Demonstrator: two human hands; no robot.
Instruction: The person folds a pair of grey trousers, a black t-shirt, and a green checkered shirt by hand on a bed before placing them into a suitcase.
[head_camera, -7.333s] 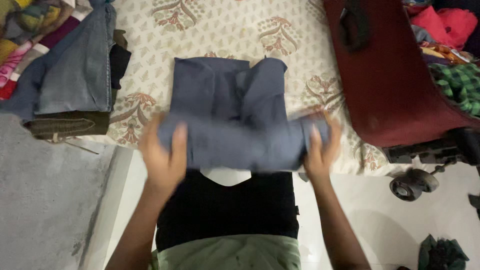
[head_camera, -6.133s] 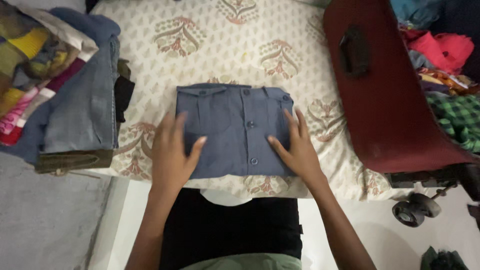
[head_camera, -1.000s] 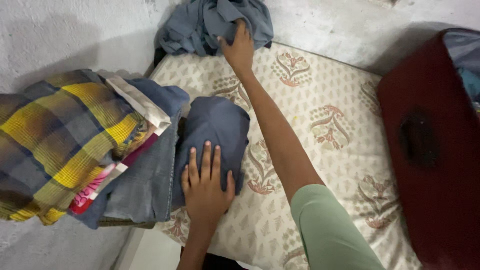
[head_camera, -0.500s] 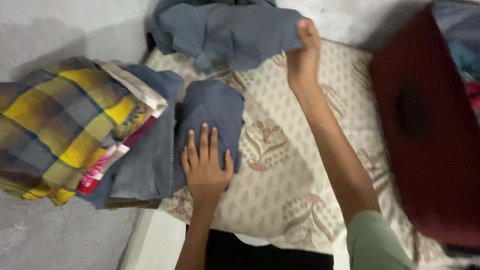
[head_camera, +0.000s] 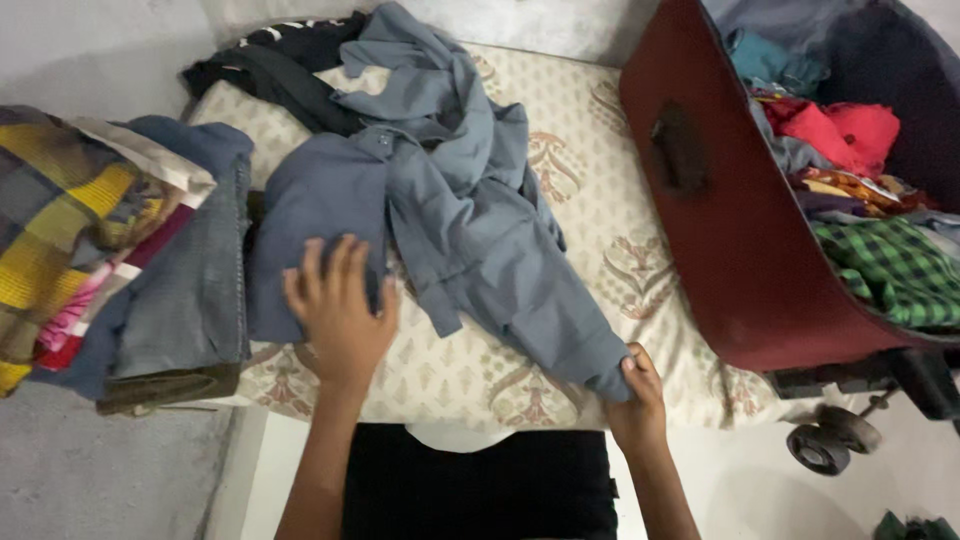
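Step in hand, as judged: a loose garment is being drawn out flat on the bed, beside one already folded.

1. Far to the left of the left hand (head_camera: 338, 312) sits a stack of folded clothes (head_camera: 120, 260): yellow-and-grey plaid on top, pink stripes beneath, then heavy blue denim with stitched seams.

2. The left hand lies flat, fingers spread, palm down on the folded grey-blue shirt (head_camera: 300, 240). It presses and does not clamp. That shirt sits just beside the stack, a soft, matte, rounded bundle.

3. Between the 2 hands lies the loose grey-blue shirt (head_camera: 480, 230), crumpled, with a buttoned placket and a collar showing. It overlaps the folded shirt and runs diagonally down toward the right hand. Beyond it, far from both hands, lies a dark garment (head_camera: 275, 70).

4. The right hand (head_camera: 640, 400) is closed in a pinch on the shirt's lower end at the near edge of the bed (head_camera: 600, 130), whose cover is cream with printed red-brown floral motifs.

5. To the right of the right hand stands an open maroon suitcase (head_camera: 740, 230), hard-shelled, wheeled, and holding mixed red, teal and green-checked clothes.

Next move, as judged: it calls for freeing the left hand and spreading the loose shirt clear of the folded one, with creases smoothed out.
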